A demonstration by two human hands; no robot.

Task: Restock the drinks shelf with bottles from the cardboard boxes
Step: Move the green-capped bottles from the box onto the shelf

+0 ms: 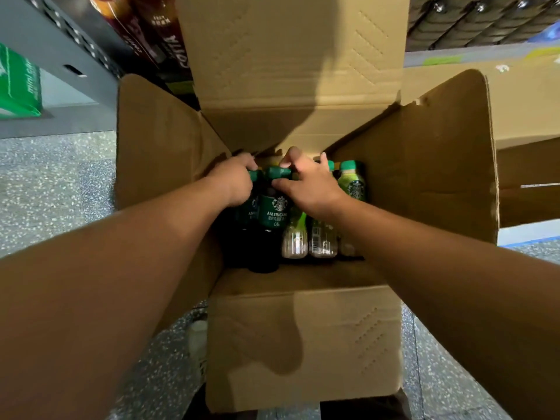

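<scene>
An open cardboard box (303, 344) stands on the floor below me, its four flaps spread out. Inside stand several bottles with green caps: dark Americano bottles on the left, lighter green-labelled bottles (353, 183) on the right. My left hand (235, 183) grips the cap of the leftmost dark bottle (250, 207). My right hand (306, 184) pinches the cap of the neighbouring Americano bottle (274, 212) between thumb and fingers. The bottles under my right palm are partly hidden.
A grey metal shelf (60, 50) with a green carton (18, 83) runs along the left. Dark drink cartons (157, 34) stand behind the box. Another cardboard box (527, 116) sits at the right, with packed dark bottles (485, 19) above it. The floor is speckled grey.
</scene>
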